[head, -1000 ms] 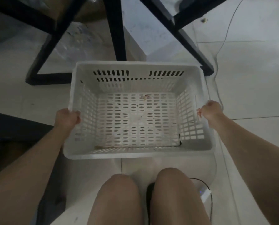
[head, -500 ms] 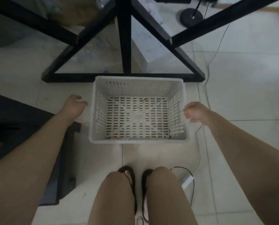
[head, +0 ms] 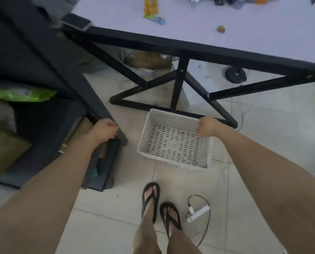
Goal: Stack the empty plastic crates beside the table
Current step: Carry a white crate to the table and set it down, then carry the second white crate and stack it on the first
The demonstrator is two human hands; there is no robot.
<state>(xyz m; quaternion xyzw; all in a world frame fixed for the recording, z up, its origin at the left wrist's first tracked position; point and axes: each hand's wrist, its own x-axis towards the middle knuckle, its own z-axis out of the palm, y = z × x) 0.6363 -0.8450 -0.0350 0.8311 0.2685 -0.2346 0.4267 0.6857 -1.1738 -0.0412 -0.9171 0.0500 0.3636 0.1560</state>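
Observation:
A white slotted plastic crate (head: 173, 143) stands empty on the tiled floor, right in front of the black table legs (head: 177, 88). Under its near rim a second white edge shows, as if it sits nested in another crate. My left hand (head: 104, 129) hangs left of the crate, in front of a black shelf rail, fingers loosely curled and holding nothing. My right hand (head: 208, 126) hovers above the crate's far right corner, also loosely curled and not gripping the rim.
The table top (head: 244, 30) with small clutter overhangs at the back. A black shelf unit (head: 48, 88) fills the left side. My sandalled feet (head: 160, 204) stand near the crate, with a white power strip and cable (head: 197, 214) to their right.
Both hands let go of the crate after lowering it to the floor. The view has risen and pulled back, so the crate looks smaller and the table top has come into sight.

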